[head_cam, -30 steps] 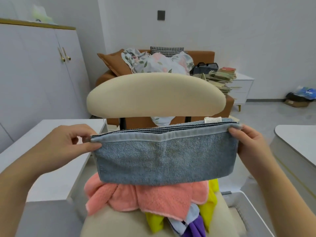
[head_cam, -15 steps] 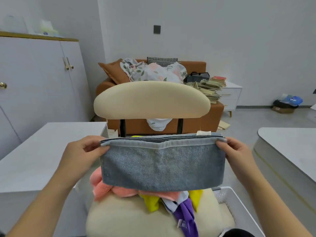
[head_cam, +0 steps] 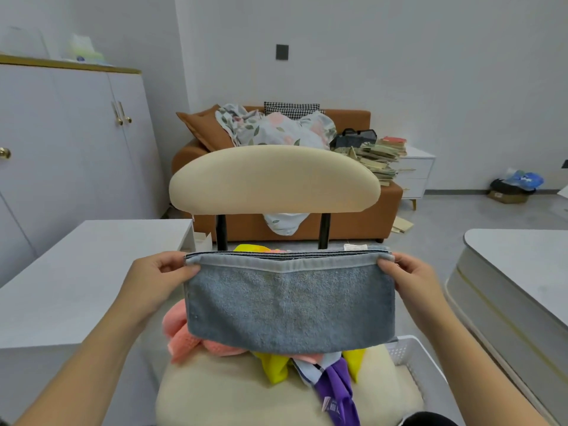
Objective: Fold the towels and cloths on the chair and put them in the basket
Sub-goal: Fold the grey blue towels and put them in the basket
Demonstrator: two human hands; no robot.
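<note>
The cream chair point(head_cam: 273, 179) stands squarely in front of the person, its padded back facing them and its seat heaped with loose cloths. Held up over that seat, between the two hands, is a grey-blue towel point(head_cam: 290, 305), folded into a long band several layers thick. Its top edge is stretched level just below the chair back and its lower edge hangs free above the heap. A white tabletop point(head_cam: 92, 272) runs along the chair's left side. Low at the seat's right edge sits the white basket point(head_cam: 402, 353), only a perforated corner of it showing. Under the towel a pink cloth point(head_cam: 181, 330) bunches on the left of the seat, a yellow cloth point(head_cam: 273, 365) pokes out in the middle, and a purple cloth point(head_cam: 336, 387) trails toward the front. The left hand point(head_cam: 153, 284) pinches the towel's upper left corner, thumb on the near face and fingers curled behind. The right hand point(head_cam: 412, 281) pinches the upper right corner the same way, so the towel spans the gap between them.
</note>
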